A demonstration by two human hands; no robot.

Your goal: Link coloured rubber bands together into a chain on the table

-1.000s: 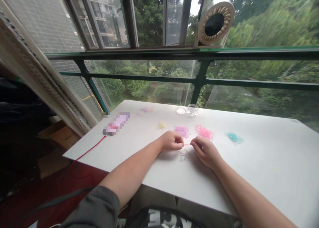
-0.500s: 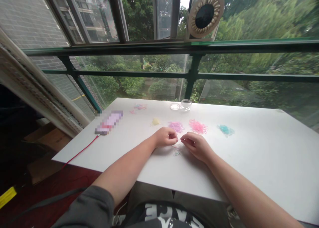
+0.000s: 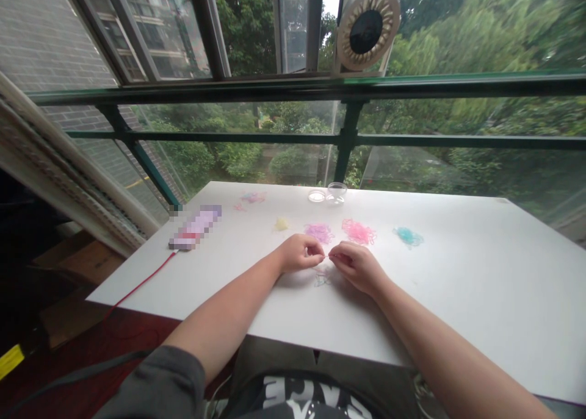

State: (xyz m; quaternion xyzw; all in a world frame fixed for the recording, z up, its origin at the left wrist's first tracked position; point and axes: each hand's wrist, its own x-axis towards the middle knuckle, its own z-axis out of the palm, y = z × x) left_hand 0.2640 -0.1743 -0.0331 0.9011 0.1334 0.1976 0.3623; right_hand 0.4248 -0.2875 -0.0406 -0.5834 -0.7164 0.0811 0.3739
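Observation:
My left hand [image 3: 300, 253] and my right hand [image 3: 357, 264] meet over the white table [image 3: 458, 272], fingertips pinched on both sides. Between them runs a thin pale pink rubber band [image 3: 326, 257], mostly hidden by the fingers. Just below, a few linked-looking bands [image 3: 321, 277] in pale pink and grey-green lie on or hang near the tabletop; I cannot tell whether they join the held one. Beyond my fingers are a purple pile of bands [image 3: 319, 232] and a pink pile of bands [image 3: 359, 231].
A teal pile [image 3: 409, 236] sits to the right, a yellow pile [image 3: 281, 224] to the left, and a mixed pile [image 3: 253, 197] farther back. A clear round tub [image 3: 337, 194] and its lid [image 3: 316, 196] stand at the far edge. A blurred-out phone [image 3: 196, 227] trails a red cable [image 3: 144, 283].
My two hands have drawn slightly closer, so less of the band shows between the fingertips. The whole view has shifted a little; the piles stay as they were.

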